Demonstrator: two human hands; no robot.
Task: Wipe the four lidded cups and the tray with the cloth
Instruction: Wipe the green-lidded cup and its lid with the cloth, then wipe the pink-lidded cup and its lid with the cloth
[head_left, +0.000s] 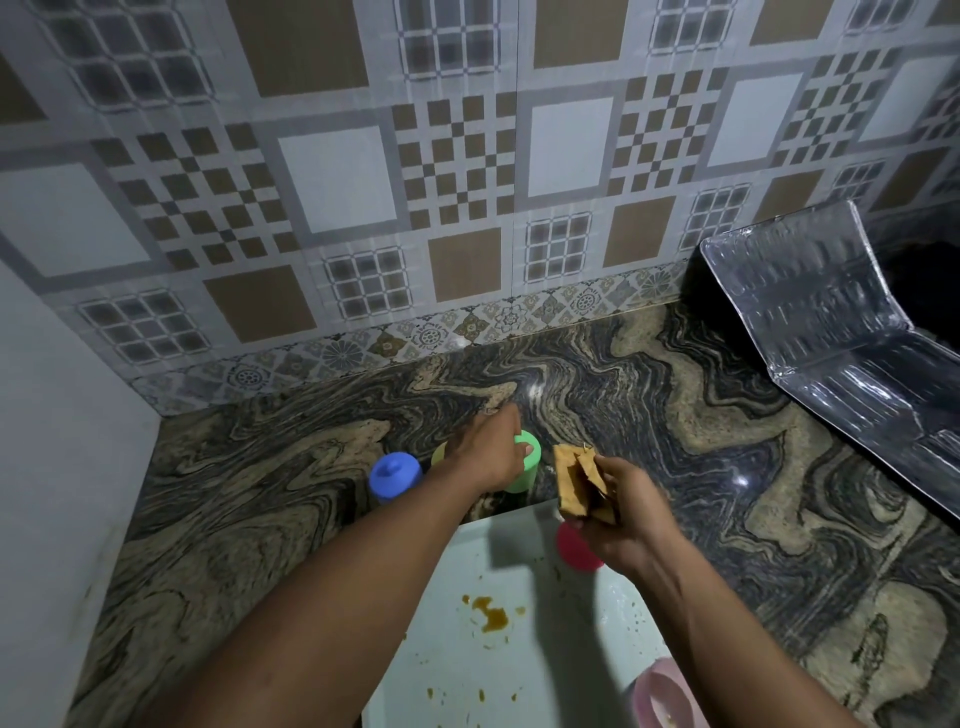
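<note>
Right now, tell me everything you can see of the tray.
The tray is a pale, plastic-looking sheet lying flat on the stone counter, its near end out of frame. Orange-brown spills and specks dirty it. A red-lidded cup stands at its far right corner, a pink thing at its near right edge. The left hand grips a green cup beyond it; the right hand holds the cloth above it.

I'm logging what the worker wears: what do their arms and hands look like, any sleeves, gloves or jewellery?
The left forearm and right forearm are bare to the frame's edge: no sleeves show. The left hand and right hand wear no gloves. No watch, bracelet or ring is visible, though blur could hide a thin ring.
</note>
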